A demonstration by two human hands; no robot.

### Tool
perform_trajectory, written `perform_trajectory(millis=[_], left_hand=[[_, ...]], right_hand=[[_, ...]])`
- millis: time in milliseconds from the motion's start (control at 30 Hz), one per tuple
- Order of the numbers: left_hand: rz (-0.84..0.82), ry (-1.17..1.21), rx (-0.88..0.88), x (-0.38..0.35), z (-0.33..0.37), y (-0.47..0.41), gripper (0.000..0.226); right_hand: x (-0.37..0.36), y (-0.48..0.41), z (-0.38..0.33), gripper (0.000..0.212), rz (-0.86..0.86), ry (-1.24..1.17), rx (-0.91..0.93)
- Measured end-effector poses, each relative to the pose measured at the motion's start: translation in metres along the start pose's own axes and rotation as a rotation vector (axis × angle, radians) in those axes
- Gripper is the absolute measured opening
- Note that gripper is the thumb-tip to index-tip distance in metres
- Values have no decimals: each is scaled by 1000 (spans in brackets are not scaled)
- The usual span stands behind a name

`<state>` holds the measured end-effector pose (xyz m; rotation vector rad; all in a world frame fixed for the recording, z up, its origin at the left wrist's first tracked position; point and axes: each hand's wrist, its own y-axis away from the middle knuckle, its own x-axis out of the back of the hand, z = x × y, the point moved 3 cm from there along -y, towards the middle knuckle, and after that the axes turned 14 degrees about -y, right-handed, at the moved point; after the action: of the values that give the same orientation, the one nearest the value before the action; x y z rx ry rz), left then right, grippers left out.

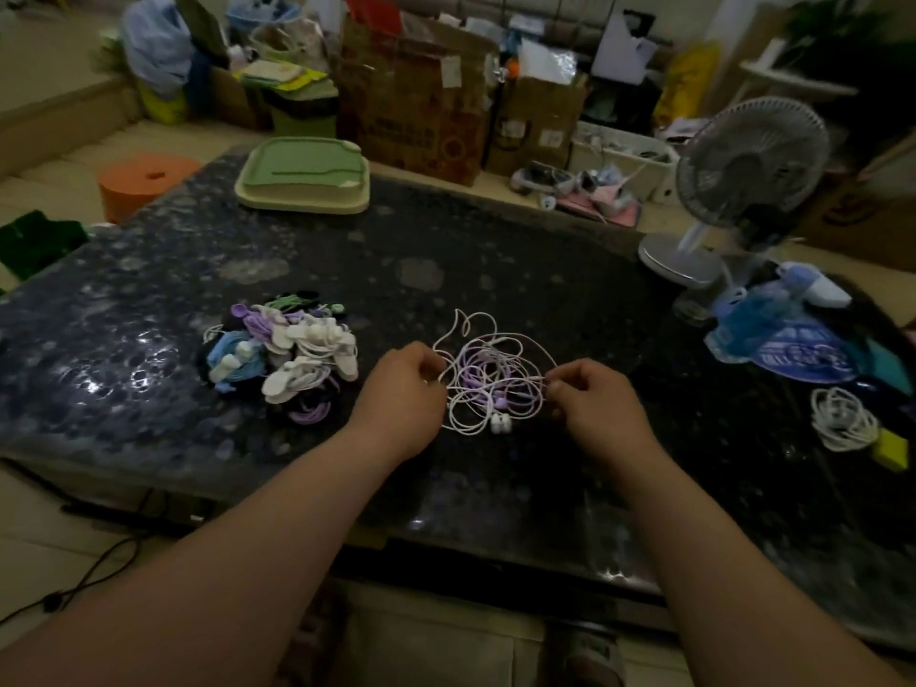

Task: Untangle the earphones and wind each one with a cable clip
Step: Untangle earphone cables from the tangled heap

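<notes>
While earphone tangle (pixel 488 384) is lying on dark table (pixel 148 339), left hand (pixel 401 399) is pinching one edge, right hand (pixel 595 404) is pinching opposite edge; cable clips (pixel 287 354) sitting beside.

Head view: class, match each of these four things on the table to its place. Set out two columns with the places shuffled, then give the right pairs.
Things
1 tangled earphones
2 pile of cable clips
3 coiled white cable
4 green tray

Places
A at the far edge of the table
B pinched between the left hand and the right hand
C to the left of the tangle
D near the right edge, beside a yellow piece

Pairs: 1-B, 2-C, 3-D, 4-A
</notes>
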<state>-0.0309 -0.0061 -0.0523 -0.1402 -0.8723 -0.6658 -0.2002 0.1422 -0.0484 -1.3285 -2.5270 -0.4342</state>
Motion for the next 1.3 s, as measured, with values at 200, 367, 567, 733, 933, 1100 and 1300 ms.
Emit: perform_trajectory(millis=[200,367,567,733,933,1100,1300], left_hand=[[-112,-342,-108,-30,3,2,36],[-117,-414,-98,-33,2,6,5],[14,-136,-225,-15,23,9,8],[89,164,-217,-6,45,17,11],[-65,88,-455,-19,65,41,6],[97,106,-579,-8,75,54,25],[81,247,-356,5,62,34,51]], right_hand=[[-23,9,1,15,-240,376,178],[-24,4,3,13,-213,301,72],[-8,14,1,21,-134,69,-75],[-2,39,-21,46,-238,-413,-355],[-2,56,-28,40,-392,-643,-243],[24,53,-40,25,-125,-715,-102],[67,60,-61,27,-90,-651,-39]])
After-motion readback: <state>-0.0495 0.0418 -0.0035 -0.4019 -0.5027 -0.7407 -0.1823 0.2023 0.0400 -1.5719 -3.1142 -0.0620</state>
